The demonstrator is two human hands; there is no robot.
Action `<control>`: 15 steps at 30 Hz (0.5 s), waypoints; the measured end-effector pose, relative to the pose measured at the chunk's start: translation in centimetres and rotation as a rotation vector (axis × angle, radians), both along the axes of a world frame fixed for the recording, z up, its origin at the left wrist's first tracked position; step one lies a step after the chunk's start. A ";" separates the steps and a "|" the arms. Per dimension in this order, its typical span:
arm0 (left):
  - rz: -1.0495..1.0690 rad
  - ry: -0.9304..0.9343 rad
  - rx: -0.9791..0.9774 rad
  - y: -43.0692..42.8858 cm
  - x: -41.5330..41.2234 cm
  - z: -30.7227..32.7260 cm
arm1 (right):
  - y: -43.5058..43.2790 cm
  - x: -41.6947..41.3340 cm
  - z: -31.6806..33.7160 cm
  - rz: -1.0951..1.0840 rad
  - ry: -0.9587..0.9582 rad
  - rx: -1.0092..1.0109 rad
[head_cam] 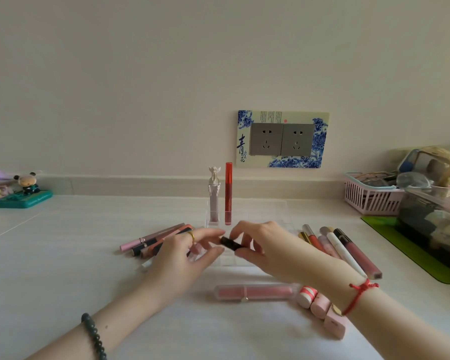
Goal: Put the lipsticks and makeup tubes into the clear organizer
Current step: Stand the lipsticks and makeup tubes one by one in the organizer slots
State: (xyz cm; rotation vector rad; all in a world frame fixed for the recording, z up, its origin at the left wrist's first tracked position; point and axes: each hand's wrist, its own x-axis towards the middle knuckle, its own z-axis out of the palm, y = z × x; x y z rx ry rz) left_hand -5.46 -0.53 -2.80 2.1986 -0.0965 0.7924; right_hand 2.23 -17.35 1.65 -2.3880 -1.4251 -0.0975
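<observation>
Two hands above front cells of clear organizer point(227, 259): right hand point(260, 242) pinches short dark lipstick point(230, 242); left hand point(182, 258) curls fingers at its end, contact unclear. Judged light, rigid, slick; grip mid-barrel.

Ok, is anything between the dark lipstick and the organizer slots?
Nothing visible. The left hand and right hand hold the lipstick just over the organizer. The only things seen in it, a pale tube and a red tube, stand back left. The hands hide some cells.
</observation>
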 end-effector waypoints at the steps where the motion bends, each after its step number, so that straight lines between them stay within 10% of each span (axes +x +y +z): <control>1: -0.009 0.000 -0.075 -0.1 0.1 0.4 | 0.0 0.0 0.4 0.007 0.004 0.026; 15: -0.106 0.034 -0.234 -1.5 6.3 7.4 | 1.0 4.3 8.3 -0.059 0.131 0.647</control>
